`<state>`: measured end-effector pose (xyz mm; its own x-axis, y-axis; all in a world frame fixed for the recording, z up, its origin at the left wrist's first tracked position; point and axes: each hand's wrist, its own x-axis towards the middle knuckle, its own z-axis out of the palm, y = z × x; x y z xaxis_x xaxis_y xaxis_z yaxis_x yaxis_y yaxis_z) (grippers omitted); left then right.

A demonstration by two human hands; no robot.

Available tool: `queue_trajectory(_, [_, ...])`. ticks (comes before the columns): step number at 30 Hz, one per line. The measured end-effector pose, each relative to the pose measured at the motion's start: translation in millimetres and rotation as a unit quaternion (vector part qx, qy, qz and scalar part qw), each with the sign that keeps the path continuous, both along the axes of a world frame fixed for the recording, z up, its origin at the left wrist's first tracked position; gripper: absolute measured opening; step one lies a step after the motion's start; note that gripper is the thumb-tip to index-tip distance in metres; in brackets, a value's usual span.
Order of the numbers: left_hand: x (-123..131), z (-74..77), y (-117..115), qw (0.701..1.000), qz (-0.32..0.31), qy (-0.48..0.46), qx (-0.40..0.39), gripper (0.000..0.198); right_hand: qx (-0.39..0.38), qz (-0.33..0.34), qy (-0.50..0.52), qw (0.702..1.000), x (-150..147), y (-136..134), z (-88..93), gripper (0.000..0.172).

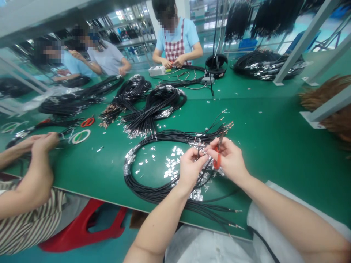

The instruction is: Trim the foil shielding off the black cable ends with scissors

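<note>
Foil scraps (170,171) lie inside the cable loop (149,192).

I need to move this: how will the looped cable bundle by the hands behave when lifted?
The cable bundle would probably flex springily, given its smooth, wide curve. Its splayed loose ends may droop. Shiny wrapping on its left should help hold it together.

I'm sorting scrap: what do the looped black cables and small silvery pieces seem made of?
The looped black cables look sheathed in satiny plastic or rubber, given their soft highlights and smooth curves. The small silvery pieces look like shiny metal foil or metallised film: thin and bright.
</note>
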<state>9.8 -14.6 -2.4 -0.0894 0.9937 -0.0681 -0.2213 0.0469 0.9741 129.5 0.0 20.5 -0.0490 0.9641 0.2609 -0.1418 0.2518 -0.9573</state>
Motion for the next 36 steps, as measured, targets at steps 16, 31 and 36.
queue_trajectory(16, [1, -0.2, -1, 0.997, 0.046, 0.048, 0.044, 0.025, -0.013, -0.013, -0.024, 1.0, -4, -3, -2.3, 0.014])
queue_trajectory(31, [-19, 17.4, 8, 0.984, -0.059, -0.158, -0.053, 0.024, 0.172, 0.008, -0.454, 0.874, 26, 15, -3.9, 0.026])
queue_trajectory(36, [-19, 17.5, 8, 0.983, -0.064, -0.166, -0.053, 0.025, 0.198, 0.015, -0.511, 0.836, 24, 16, -6.3, 0.029])
